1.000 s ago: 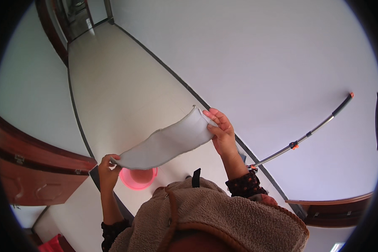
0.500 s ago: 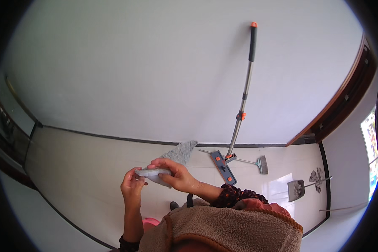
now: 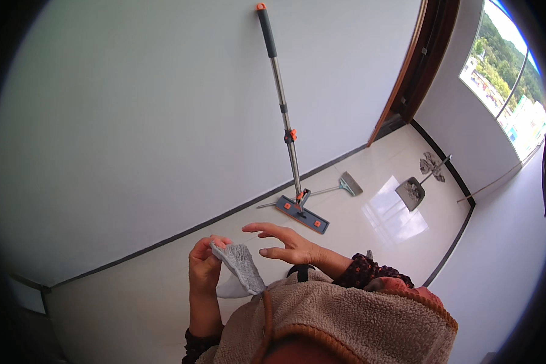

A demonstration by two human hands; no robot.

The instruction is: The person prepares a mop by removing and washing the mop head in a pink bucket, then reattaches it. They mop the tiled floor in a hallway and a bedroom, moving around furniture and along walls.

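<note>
Now the left hand (image 3: 204,265) pinches the grey mop pad (image 3: 242,272) at lower centre; the right hand (image 3: 285,244), fingers spread, should take its free edge squarely

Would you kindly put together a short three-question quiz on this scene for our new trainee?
1. True or false: the right hand grips the grey mop pad.
2. Which hand holds the grey mop pad? A) the left hand B) the right hand C) both
3. Fill in: the flat mop leans against the ____, its head on the floor.

Key
1. False: the right hand is open with fingers spread, beside the pad and not gripping it.
2. A: the left hand pinches the pad's upper end and the rest hangs down.
3. Wall.
</note>
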